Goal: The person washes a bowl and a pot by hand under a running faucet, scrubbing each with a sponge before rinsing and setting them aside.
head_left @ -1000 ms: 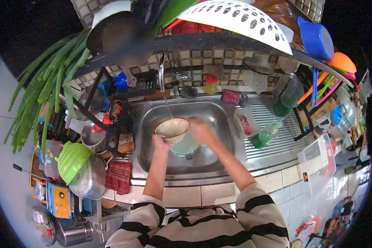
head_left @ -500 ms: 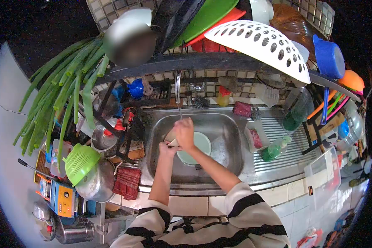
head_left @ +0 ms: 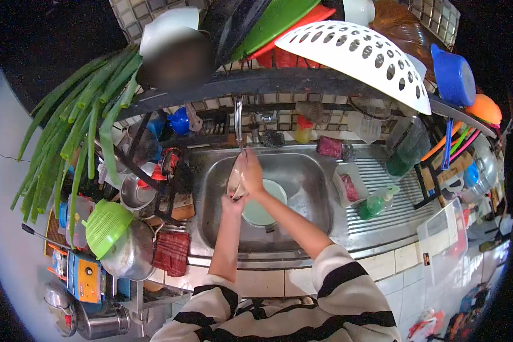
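Observation:
Under the faucet (head_left: 238, 122), a pale dish (head_left: 232, 181) is tilted up on its edge over the left half of the sink (head_left: 308, 228). My left hand (head_left: 232, 205) grips its lower rim, with the thumb on the near side. Against the dish's face lies my right hand (head_left: 249, 172), its fingers stretched up toward the spout. The fingertips are partly blurred and cover some of the dish. Below my right wrist, a round pale green bowl (head_left: 262, 210) rests on the sink bottom.
Right of the sink, a pump bottle of green soap (head_left: 376, 203) and a plastic tub (head_left: 347, 188) stand on the ridged drainboard (head_left: 390, 219). A dark rack bar (head_left: 256, 84) crosses above the faucet. A red cloth (head_left: 172, 253) hangs at left, near a green colander (head_left: 108, 227).
The dish has turned so that more of its face shows. My right hand has gone from curled near the stream to lying along the dish. The view has shifted slightly.

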### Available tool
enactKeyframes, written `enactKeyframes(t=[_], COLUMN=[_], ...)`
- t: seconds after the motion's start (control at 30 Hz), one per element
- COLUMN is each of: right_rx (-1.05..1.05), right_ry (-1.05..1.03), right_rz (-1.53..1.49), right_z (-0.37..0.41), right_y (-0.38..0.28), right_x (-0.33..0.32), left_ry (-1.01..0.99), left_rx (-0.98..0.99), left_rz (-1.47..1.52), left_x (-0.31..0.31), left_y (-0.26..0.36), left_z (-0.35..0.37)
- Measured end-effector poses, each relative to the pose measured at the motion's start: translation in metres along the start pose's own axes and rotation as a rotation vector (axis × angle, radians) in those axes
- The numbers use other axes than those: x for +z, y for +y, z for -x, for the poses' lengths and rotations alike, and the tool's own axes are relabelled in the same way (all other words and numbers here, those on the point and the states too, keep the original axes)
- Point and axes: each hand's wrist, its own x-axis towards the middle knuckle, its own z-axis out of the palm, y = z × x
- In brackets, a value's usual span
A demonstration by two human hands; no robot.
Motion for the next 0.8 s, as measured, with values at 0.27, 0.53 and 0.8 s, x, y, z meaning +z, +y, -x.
enactKeyframes(t=[0.27, 0.53, 0.8], right_rx=[-0.553, -0.727, -0.301], right_ry=[0.054, -0.289, -0.229], right_rz=[0.496, 0.302, 0.478], right_z=[0.003, -0.040, -0.053], right_y=[-0.027, -0.016, -0.002], right_x=[-0.018, -0.053, -0.055], left_ry=[-0.051, 0.170, -0.153], left_rx=[0.014, -0.069, -0.066], left_rz=[0.049, -0.096, -0.746], left_x=[0.007, 0.036, 0.064], left_y=[-0.016, -0.020, -0.021], left_z=[0.006, 0.037, 0.059])
